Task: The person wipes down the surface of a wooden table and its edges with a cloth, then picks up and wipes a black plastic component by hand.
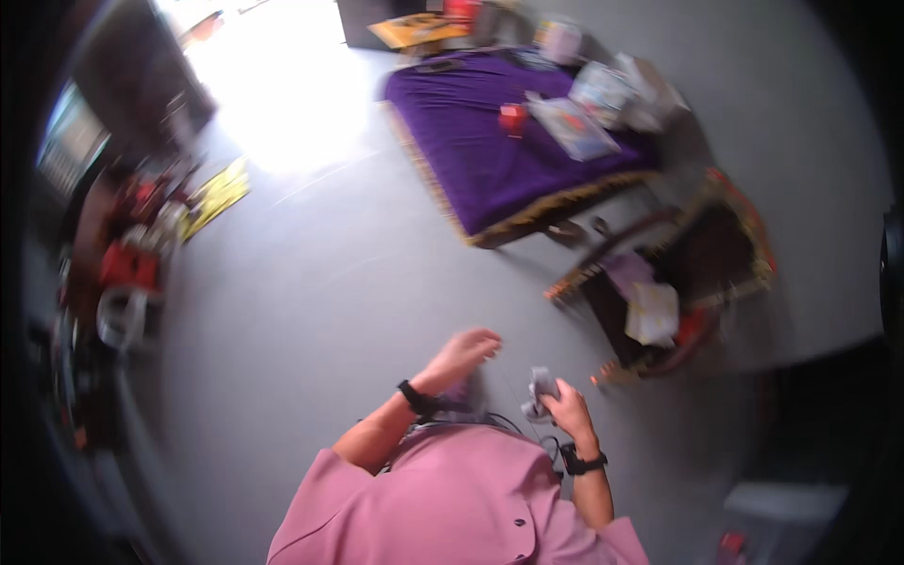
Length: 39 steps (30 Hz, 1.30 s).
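Observation:
My right hand [569,412] is closed on a small crumpled grey cloth [541,388], which sticks out past the thumb in front of my body. What kind of cloth it is, the blur does not let me tell. My left hand [461,354] reaches forward over the floor, holding nothing. Its fingers are stretched out, somewhat smeared, and it is apart from the cloth. A black band circles each wrist.
Ahead stands a low table with a purple gold-fringed cover [452,132], bearing a red object [512,119] and plastic bags [603,92]. A dark wooden chair [716,240] at right holds folded cloths [652,314]. Cluttered furniture with a red box [130,266] lines the left.

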Tool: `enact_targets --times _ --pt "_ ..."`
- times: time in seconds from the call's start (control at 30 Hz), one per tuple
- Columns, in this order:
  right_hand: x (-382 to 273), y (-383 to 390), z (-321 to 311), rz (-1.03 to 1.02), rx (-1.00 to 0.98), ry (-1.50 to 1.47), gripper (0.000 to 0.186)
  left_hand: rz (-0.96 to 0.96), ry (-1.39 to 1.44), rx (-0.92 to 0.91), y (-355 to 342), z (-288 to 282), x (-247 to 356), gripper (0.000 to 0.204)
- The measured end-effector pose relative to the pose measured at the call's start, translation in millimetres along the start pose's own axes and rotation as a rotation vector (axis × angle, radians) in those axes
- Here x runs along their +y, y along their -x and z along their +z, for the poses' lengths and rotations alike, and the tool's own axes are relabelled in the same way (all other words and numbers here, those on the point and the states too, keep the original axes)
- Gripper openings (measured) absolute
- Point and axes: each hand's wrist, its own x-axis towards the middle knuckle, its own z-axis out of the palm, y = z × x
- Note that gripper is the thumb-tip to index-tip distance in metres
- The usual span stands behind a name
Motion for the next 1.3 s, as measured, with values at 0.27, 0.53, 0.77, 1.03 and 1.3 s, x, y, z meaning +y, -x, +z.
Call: enact_targets --times 0.27,0.53,0.77,1.03,1.3 --pt "-7.5 -99.1 -68.9 0.169 0.407 -0.34 0.04 -0.009 -0.23 -0.249 -208.5 -8.1 68.5 0.024" --pt "70.4 -250.9 -106.5 0.348 0.195 -0.99 0.053 0.303 -0.846 -0.088 -424.0 -0.1 35.4 0.033" --pt "174.0 -483.3 -129.9 0.172 0.535 -1.137 0.035 0.441 -1.097 -0.049 -578.0 76.0 62.9 0.046" --pt "170.7 -656.6 -260.3 0.474 0.754 -1.316 0.02 0.506 -1.522 -0.147 -714.8 131.3 68.8 0.059" --pt "221.2 -736.0 -289.3 0.65 0.696 -1.104 0.028 0.309 -1.657 -0.183 -767.6 138.1 51.0 0.059"
